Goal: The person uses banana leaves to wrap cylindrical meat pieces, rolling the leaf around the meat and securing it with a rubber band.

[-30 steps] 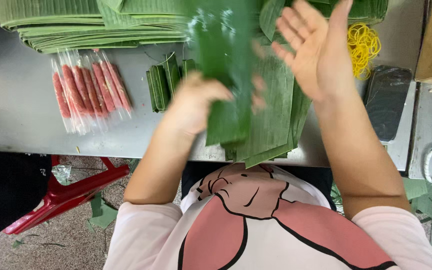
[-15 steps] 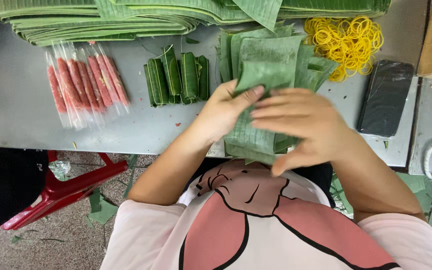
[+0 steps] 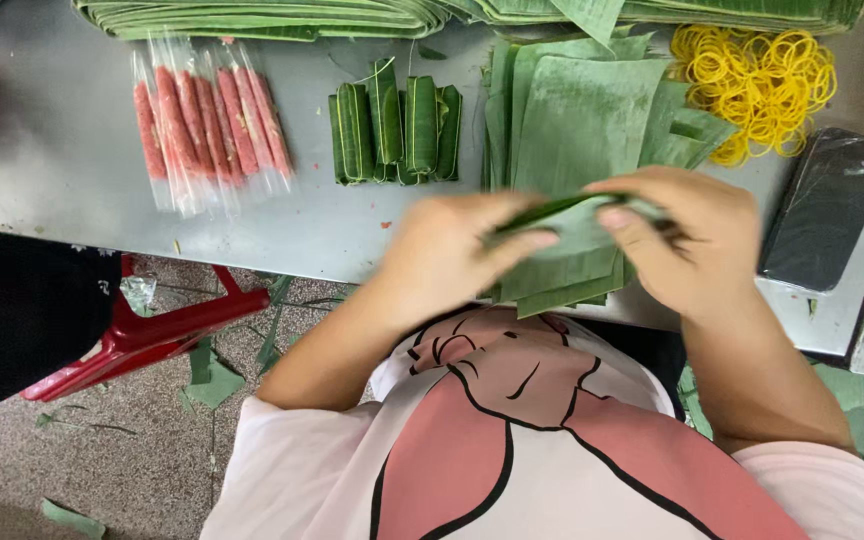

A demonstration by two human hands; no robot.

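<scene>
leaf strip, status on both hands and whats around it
Left hand and right hand both pinching a folded leaf strip. Strip held above the cut leaf stack. Wrapped rolls and rubber bands alongside, apart.

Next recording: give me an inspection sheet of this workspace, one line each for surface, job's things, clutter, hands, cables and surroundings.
Surface: grey metal table, lightly scuffed.
Job's things: folded green leaf strip held over a stack of cut green leaf sheets; four rolled green leaf bundles; pink sausage sticks in clear plastic.
Clutter: heap of yellow rubber bands; flat black slab; long pile of green leaves at the far edge.
Hands: left hand and right hand both pinch the strip.
Cables: nothing seen.
Surroundings: red plastic stool and leaf scraps on the floor.
</scene>
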